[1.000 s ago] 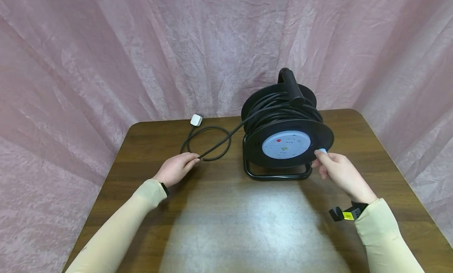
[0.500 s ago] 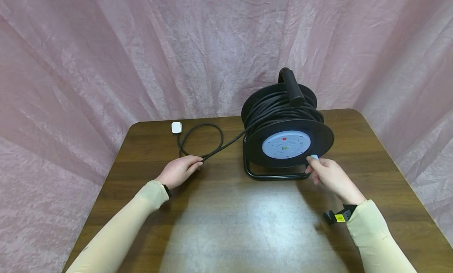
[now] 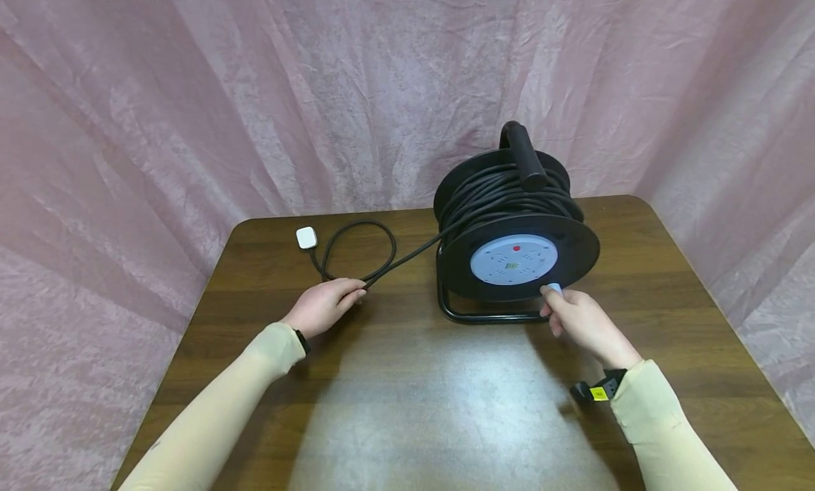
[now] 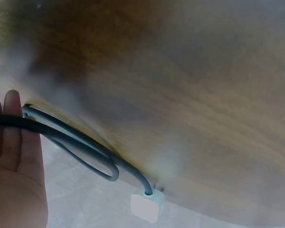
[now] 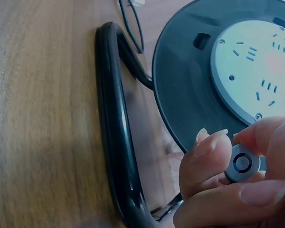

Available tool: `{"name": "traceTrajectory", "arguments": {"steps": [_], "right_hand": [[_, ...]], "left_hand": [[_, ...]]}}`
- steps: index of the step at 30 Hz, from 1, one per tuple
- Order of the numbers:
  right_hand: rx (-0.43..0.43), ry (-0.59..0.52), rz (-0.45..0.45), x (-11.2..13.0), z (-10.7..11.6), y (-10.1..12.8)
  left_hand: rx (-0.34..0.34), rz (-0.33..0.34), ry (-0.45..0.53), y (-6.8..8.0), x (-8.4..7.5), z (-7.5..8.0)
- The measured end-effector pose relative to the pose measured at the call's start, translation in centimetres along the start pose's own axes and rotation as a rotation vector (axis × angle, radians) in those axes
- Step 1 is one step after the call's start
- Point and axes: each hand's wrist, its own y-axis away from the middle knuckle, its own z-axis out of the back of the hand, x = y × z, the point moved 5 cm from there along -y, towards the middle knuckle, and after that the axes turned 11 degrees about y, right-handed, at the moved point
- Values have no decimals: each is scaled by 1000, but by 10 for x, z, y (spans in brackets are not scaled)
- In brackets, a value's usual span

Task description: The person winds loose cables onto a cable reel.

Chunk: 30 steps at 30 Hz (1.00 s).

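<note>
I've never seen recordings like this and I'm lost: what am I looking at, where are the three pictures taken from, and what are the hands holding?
No machine here: a person works with bare hands, wearing three cameras. The wide picture comes from the head; the close ones from each wrist. On the wooden table stands a black cable reel in a metal frame. Its cable runs out in a loop to a white plug. The left hand rests on the table with the cable across its fingers. The right hand pinches the reel's small grey winding knob.
</note>
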Motion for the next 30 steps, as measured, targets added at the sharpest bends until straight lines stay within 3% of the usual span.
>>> {"name": "traceTrajectory", "arguments": {"steps": [16,30], "right_hand": [[71,9,6,6,-23,-6],[100,-14,7,14,-35,-10]], "left_hand": [[-5,-16,-23,-1,7,-3],[23,51,-71,-10,6,-1]]}}
